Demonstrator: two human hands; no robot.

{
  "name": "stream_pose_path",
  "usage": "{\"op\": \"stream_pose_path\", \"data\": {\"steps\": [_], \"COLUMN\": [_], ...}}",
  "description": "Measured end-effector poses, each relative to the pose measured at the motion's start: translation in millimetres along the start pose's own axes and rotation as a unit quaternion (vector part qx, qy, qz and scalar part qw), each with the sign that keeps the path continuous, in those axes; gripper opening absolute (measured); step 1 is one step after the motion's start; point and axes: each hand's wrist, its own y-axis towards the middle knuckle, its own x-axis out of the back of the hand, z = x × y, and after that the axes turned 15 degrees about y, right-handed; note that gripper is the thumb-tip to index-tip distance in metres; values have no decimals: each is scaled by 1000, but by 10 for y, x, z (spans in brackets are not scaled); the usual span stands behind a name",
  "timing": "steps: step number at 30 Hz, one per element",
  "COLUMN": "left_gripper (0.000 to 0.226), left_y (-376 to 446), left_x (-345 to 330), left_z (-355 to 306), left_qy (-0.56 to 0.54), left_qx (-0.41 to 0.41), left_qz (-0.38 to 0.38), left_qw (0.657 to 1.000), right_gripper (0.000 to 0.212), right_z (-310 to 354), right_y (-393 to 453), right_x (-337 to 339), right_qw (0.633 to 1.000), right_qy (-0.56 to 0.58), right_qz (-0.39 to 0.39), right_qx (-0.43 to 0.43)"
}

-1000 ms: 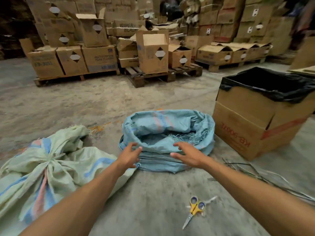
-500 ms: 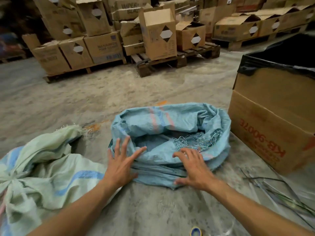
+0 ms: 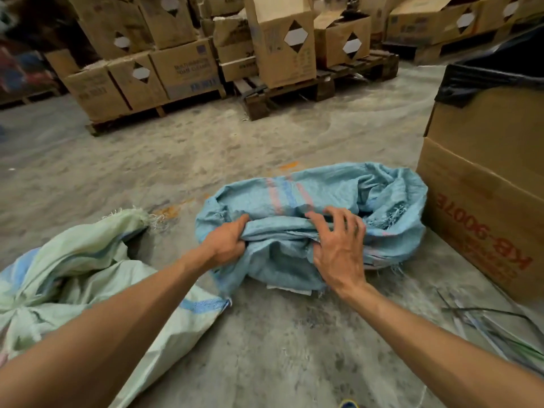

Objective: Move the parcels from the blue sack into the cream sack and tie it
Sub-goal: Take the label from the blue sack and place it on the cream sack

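Dusty concrete floor (image 3: 265, 148), palletised cardboard boxes (image 3: 282, 45) behind. Crumpled woven blue sack (image 3: 323, 195): left hand (image 3: 225, 241) gripping fold, right hand (image 3: 338, 245) clutching rim. Cream sack (image 3: 88, 260) beside.

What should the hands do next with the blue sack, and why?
Probably lift and fold it. Both hands, left hand and right hand, already grip the bunched cloth of the blue sack, which looks slumped and flat, while the cream sack lies beside it on the floor.
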Motion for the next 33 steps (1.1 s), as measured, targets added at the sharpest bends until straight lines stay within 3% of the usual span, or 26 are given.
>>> {"op": "stream_pose_path", "data": {"steps": [3,6,9,12,15,17,20,23,25,28,31,33], "left_gripper": [50,47,37,31,29,40,55,100,93,68,96,98], "left_y": [-26,-50,-119,-192,-275,-359,-424,-412,-367,-394,-425,-473], "left_x": [285,558,742,868,980,1072,1161,1189,1165,1137,1078,1060], "left_z": [-56,-133,-240,-366,-417,-448,-432,-323,-249,-301,-377,-410], "left_qy": [-105,-109,-123,-165,-213,-250,-290,-151,3,223,284,284], "left_qx": [20,39,48,42,55,87,63,69,82,74,29,-27], "left_qz": [-36,-30,-20,-16,40,100,143,98,30,-108,-201,-208], "left_qw": [994,993,991,985,975,959,944,981,996,966,937,936], "right_gripper": [32,38,65,47,23,20,22,19,10,7,7,8], "right_z": [264,333,299,335,341,341,399,440,442,479,533,558], "right_y": [-72,-268,-353,-273,-103,15,216,418,550,684,721,726], "right_x": [88,82,45,56,111,156,248,305,350,415,428,429], "right_qw": [987,978,978,984,982,981,977,966,936,905,908,914], "right_qy": [47,59,21,46,60,73,127,179,262,321,325,318], "right_qz": [-84,15,117,62,31,42,76,149,227,274,254,226], "right_qx": [129,199,171,161,178,177,155,115,64,41,80,108]}}
